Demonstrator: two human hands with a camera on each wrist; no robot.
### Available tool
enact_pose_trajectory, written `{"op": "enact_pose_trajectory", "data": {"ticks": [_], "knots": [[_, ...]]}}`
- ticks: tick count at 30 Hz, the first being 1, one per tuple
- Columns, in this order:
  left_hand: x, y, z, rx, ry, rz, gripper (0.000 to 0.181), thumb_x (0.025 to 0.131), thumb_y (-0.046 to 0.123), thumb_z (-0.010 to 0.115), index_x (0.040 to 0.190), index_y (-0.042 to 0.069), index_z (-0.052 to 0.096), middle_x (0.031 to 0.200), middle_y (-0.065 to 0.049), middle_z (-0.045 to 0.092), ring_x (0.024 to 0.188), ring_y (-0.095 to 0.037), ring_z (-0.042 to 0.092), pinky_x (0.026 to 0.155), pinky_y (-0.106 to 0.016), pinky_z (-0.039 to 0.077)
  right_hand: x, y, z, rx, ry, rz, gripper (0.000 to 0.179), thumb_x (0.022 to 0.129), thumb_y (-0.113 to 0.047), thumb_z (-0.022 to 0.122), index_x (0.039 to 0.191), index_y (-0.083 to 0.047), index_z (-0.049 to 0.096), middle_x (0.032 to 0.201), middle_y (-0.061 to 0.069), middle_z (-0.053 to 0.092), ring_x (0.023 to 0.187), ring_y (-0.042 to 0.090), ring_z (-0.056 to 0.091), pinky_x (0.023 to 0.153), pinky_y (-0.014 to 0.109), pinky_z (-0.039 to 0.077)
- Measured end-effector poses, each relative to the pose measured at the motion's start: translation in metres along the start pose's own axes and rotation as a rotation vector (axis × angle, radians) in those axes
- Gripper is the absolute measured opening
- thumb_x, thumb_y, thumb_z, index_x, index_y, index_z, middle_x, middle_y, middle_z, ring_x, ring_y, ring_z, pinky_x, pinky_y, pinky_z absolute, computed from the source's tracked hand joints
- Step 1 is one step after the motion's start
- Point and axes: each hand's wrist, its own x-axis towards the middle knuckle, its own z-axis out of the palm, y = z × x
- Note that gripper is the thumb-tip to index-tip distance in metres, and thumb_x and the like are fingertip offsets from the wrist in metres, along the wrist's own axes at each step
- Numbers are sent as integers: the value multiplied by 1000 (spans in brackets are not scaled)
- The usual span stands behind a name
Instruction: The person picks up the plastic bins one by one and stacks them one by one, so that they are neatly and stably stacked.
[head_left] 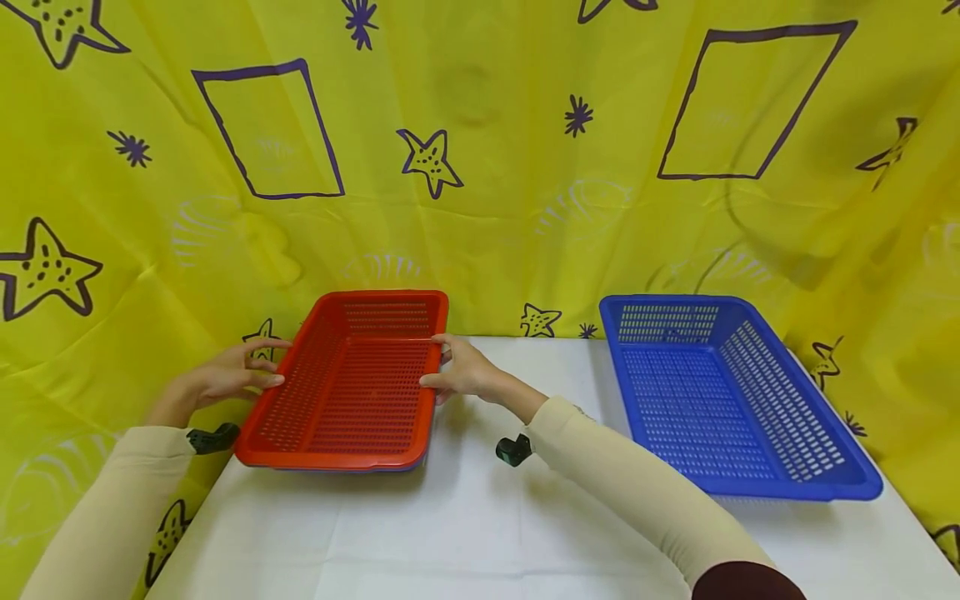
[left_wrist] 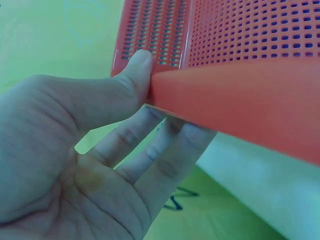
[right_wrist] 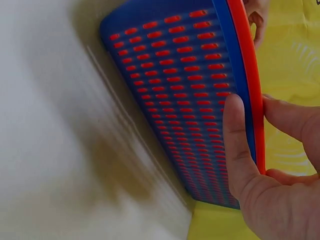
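A red plastic basket point(head_left: 367, 400) with slotted walls sits inside a blue basket point(right_wrist: 170, 85), whose rim and side show just under the red one in the right wrist view. At the left long side my left hand point(head_left: 232, 372) holds the rim, thumb over the edge and fingers beneath it, as the left wrist view shows. My right hand point(head_left: 463, 368) pinches the stacked red and blue rims on the right long side. In the head view most of the lower basket is hidden by the red one.
A second blue basket point(head_left: 697, 400) stands at the right of the white table point(head_left: 465, 533). Behind and beside the table hangs a yellow curtain point(head_left: 495, 233) printed with stars and frames. A small black device point(head_left: 513, 450) is at the right wrist.
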Motion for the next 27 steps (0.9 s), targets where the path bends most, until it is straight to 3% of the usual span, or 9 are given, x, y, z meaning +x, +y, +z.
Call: {"op": "enact_pose_trajectory", "data": {"ticks": [4, 11, 24, 27], "knots": [[5, 3, 10, 20, -5, 17, 73, 101, 5, 65, 158, -2, 21, 120, -24, 63, 97, -30, 69, 80, -49, 61, -7, 1, -12, -16, -16, 20, 84, 91, 1, 76, 160, -4, 28, 130, 29, 49, 64, 23, 69, 83, 57, 59], [14, 13, 29, 26, 11, 24, 73, 99, 5, 67, 159, -1, 25, 121, -25, 62, 95, -30, 70, 78, -47, 62, -21, 3, -34, -35, -33, 60, 88, 91, 1, 76, 162, -5, 24, 137, 29, 43, 67, 25, 71, 70, 41, 63], [26, 31, 72, -59, 28, 15, 73, 97, 3, 69, 158, 4, 30, 116, -23, 61, 95, -27, 69, 77, -46, 62, -50, 7, -71, -133, -30, 103, 86, 91, 2, 75, 161, -5, 25, 137, 28, 43, 74, 25, 72, 81, 52, 61], [30, 35, 82, -91, 26, 17, 74, 97, 2, 70, 158, 3, 29, 116, -23, 61, 95, -27, 69, 77, -46, 62, -58, 8, -80, -154, -22, 112, 86, 91, 3, 75, 161, -4, 25, 136, 29, 44, 75, 26, 73, 76, 49, 62]]}}
